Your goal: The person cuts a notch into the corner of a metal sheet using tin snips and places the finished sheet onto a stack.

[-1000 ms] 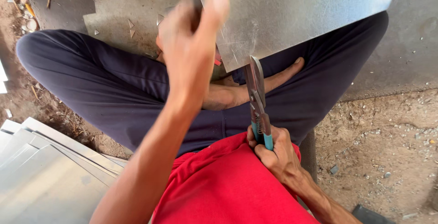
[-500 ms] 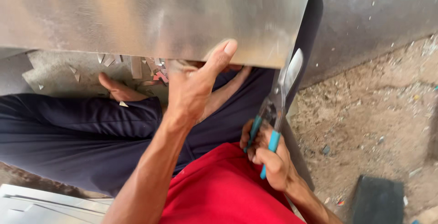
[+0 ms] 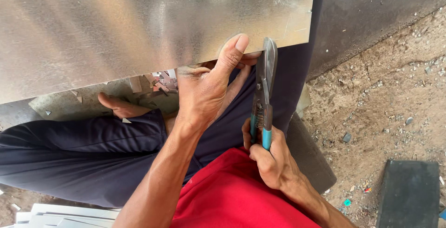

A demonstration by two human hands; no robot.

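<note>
Sheet point(image 3: 139, 23): lying across lap, spanning upper frame, near edge facing body.
Left hand point(image 3: 209, 88): gripping sheet's near edge, thumb pressing on top.
Snips point(image 3: 264, 93): blades meeting sheet edge, just right of thumb.
Right hand point(image 3: 272, 156): clenching snips' teal handles.

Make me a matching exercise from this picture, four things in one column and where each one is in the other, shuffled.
1 metal sheet
2 tin snips
3 left hand
4 dark block

A lying on the dirt, lower right
B thumb pressed on the sheet's near edge
C gripped in the right hand, blades at the sheet's edge
D spread over the lap, filling the top

Pairs: 1-D, 2-C, 3-B, 4-A
</note>
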